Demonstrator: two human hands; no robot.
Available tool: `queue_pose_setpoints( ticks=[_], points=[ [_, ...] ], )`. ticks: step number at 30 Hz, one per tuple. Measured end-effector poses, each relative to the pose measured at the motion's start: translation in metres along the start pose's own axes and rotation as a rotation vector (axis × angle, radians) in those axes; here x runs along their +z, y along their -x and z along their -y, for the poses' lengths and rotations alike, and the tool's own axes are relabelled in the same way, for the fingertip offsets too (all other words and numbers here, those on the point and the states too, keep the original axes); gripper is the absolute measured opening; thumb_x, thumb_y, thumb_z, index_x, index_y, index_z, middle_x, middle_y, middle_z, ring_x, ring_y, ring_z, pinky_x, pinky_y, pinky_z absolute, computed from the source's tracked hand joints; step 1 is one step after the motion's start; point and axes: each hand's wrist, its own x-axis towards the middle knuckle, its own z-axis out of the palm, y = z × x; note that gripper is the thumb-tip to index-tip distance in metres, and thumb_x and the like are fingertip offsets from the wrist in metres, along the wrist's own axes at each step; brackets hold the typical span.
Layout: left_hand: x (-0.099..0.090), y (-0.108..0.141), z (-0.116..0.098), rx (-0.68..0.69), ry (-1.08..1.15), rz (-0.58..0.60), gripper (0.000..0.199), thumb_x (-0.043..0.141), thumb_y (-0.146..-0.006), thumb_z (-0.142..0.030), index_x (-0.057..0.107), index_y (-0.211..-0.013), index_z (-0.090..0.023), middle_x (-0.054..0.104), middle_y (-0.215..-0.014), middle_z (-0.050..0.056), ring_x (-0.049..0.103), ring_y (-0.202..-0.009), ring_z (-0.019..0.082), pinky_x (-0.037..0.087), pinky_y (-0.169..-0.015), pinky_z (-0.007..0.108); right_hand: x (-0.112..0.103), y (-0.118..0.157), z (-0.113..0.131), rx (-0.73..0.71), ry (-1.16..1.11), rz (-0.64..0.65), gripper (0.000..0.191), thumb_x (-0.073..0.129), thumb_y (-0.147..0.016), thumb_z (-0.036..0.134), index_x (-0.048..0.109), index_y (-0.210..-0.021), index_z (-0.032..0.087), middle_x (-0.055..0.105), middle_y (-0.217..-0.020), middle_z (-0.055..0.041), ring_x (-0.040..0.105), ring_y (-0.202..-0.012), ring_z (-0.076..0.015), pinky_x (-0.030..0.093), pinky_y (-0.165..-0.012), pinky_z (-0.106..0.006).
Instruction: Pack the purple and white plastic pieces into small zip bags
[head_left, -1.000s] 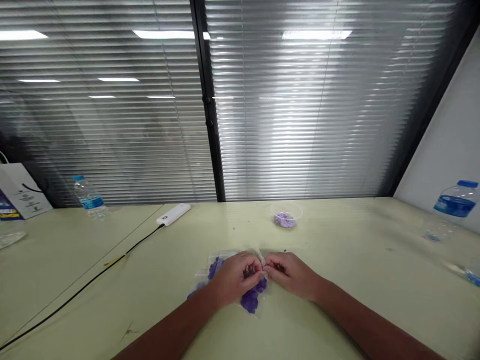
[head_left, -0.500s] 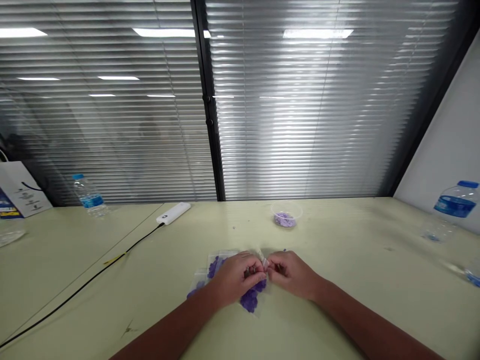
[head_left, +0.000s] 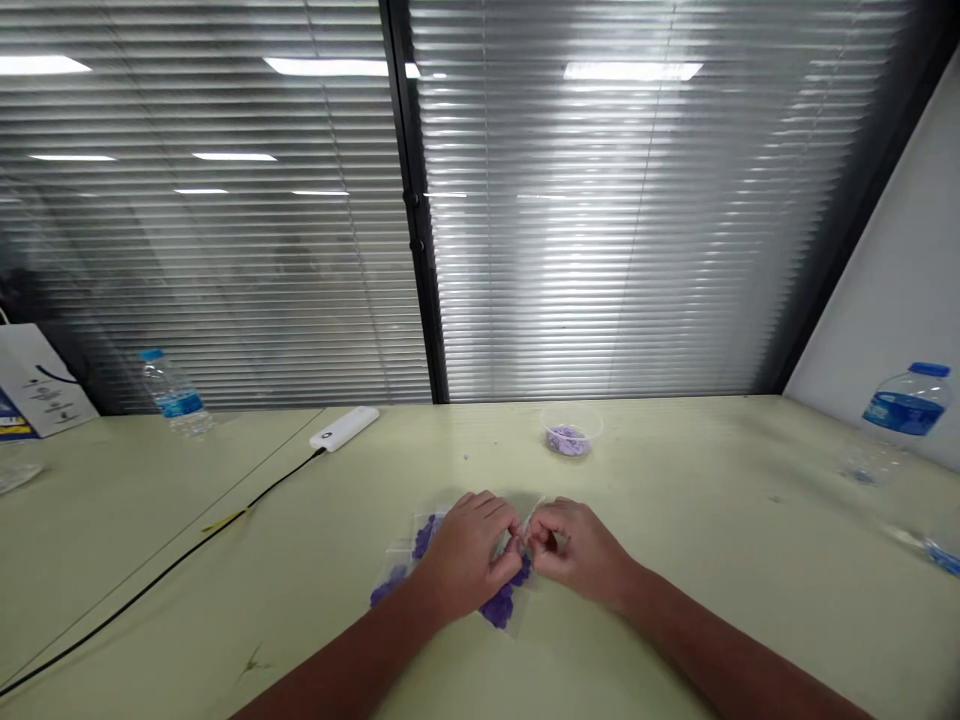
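My left hand (head_left: 465,556) and my right hand (head_left: 576,550) meet above a clear plastic bag (head_left: 401,565), their fingertips pinched together at its top edge near the middle. Purple pieces (head_left: 498,606) fill the bag and show on both sides of my left hand. My hands hide the bag's centre, and whatever lies between the fingertips is too small to make out. A small clear tub (head_left: 570,432) holding lilac bits stands on the table farther ahead, apart from both hands.
A pale green table (head_left: 637,520) runs up to a window with blinds. A white power bank (head_left: 345,428) trails a black cable toward the front left. Water bottles (head_left: 174,395) (head_left: 904,405) stand at the far left and right, beside a paper bag (head_left: 37,385).
My hands have shifted slightly upward and closer together over the bag, with the fingers still pinched at its top edge. The view has tilted a little.
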Motion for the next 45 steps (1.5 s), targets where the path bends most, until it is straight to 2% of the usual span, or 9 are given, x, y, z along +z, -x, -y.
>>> queue_pose_setpoints(
  ticks=[10,14,16,19,23,27,34,40,45],
  points=[
    [0.000,-0.006,-0.001,-0.170,-0.094,-0.095,0.009,0.055,-0.076,-0.010,0.052,-0.076,-0.018,0.059,-0.078,0.000,0.053,-0.078,0.018,0.034,-0.076,0.033,0.004,-0.001,0.007,0.079,0.144,-0.085,0.014,0.055,-0.062,0.009,0.045,-0.062,0.018,0.051,-0.054,0.0087,0.040,-0.053,-0.0084,0.033,-0.070,-0.028],
    [0.001,-0.004,0.001,-0.105,0.011,-0.046,0.005,0.056,-0.082,-0.014,0.056,-0.081,-0.019,0.062,-0.081,0.000,0.054,-0.081,0.018,0.035,-0.077,0.033,0.005,0.000,0.007,0.009,0.107,-0.052,0.015,0.054,-0.064,0.006,0.045,-0.065,0.018,0.050,-0.057,0.0091,0.041,-0.053,-0.0076,0.034,-0.072,-0.028],
    [0.002,-0.003,0.003,-0.092,0.089,-0.020,0.008,0.053,-0.089,-0.018,0.058,-0.082,-0.019,0.063,-0.083,0.000,0.055,-0.082,0.018,0.036,-0.078,0.032,0.003,0.000,0.007,-0.026,0.092,-0.051,0.016,0.055,-0.068,0.005,0.046,-0.066,0.018,0.049,-0.058,0.0084,0.043,-0.055,-0.0087,0.035,-0.072,-0.028],
    [0.005,-0.002,0.006,-0.238,0.274,-0.042,0.018,0.052,-0.094,-0.026,0.057,-0.080,-0.019,0.061,-0.079,0.001,0.055,-0.078,0.017,0.038,-0.072,0.030,-0.003,-0.001,0.008,-0.073,0.090,-0.112,0.015,0.060,-0.073,0.008,0.056,-0.077,0.021,0.057,-0.071,0.0037,0.053,-0.071,-0.0147,0.038,-0.076,-0.030],
    [0.008,-0.002,0.011,-0.375,0.766,0.007,0.023,0.053,-0.097,-0.036,0.061,-0.086,-0.018,0.064,-0.081,0.003,0.058,-0.076,0.016,0.043,-0.069,0.027,-0.011,-0.002,0.007,-0.123,0.085,-0.143,0.056,0.079,-0.075,0.024,0.057,-0.127,0.026,0.060,-0.121,-0.0073,0.054,-0.112,-0.0263,0.039,-0.097,-0.039],
    [0.009,-0.001,0.013,-0.366,1.018,0.058,0.025,0.060,-0.095,-0.039,0.061,-0.086,-0.016,0.066,-0.086,0.005,0.059,-0.077,0.016,0.044,-0.073,0.027,-0.011,-0.002,0.002,-0.156,0.114,-0.101,0.065,0.084,-0.077,0.035,0.054,-0.134,0.030,0.058,-0.128,-0.0066,0.053,-0.118,-0.0274,0.036,-0.101,-0.041],
    [0.006,0.000,0.014,-0.376,0.846,0.043,0.026,0.060,-0.093,-0.036,0.056,-0.076,-0.016,0.052,-0.074,0.001,0.047,-0.069,0.013,0.037,-0.065,0.025,-0.010,-0.003,0.004,-0.185,0.138,-0.096,0.054,0.084,-0.078,0.039,0.059,-0.124,0.027,0.066,-0.100,-0.0027,0.059,-0.091,-0.0224,0.036,-0.086,-0.039],
    [0.009,0.002,0.016,-0.306,0.622,0.056,0.027,0.053,-0.097,-0.036,0.055,-0.077,-0.017,0.054,-0.076,0.001,0.049,-0.074,0.015,0.038,-0.068,0.027,-0.010,-0.003,0.007,-0.155,0.155,-0.071,0.042,0.083,-0.072,0.031,0.067,-0.111,0.027,0.062,-0.087,0.0001,0.057,-0.081,-0.0198,0.036,-0.077,-0.036],
    [-0.001,0.001,0.011,-0.225,0.389,-0.016,0.023,0.047,-0.101,-0.035,0.061,-0.091,-0.020,0.062,-0.089,0.003,0.056,-0.087,0.019,0.043,-0.080,0.031,-0.006,0.000,-0.001,-0.063,-0.031,-0.100,0.032,0.076,-0.078,0.025,0.071,-0.110,0.026,0.061,-0.086,-0.0010,0.057,-0.080,-0.0180,0.042,-0.070,-0.030]
  ],
)
